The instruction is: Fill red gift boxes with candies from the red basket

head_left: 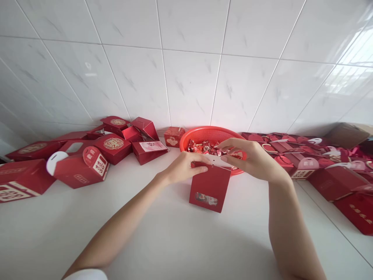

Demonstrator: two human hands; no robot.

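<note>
Sleeve (86, 275) at lower left; mid-frame, hands slightly apart, the left hand (189, 166) pinches a red box (210, 182) (windowed) — the right hand (251, 157) touches its top, grip unclear.

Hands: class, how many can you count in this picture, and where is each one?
2. The left hand grips the upper left of the red box; the right hand is at its pale top flap.

Pale, grey-veined wall tiles (190, 85), daylight reflected.
</note>
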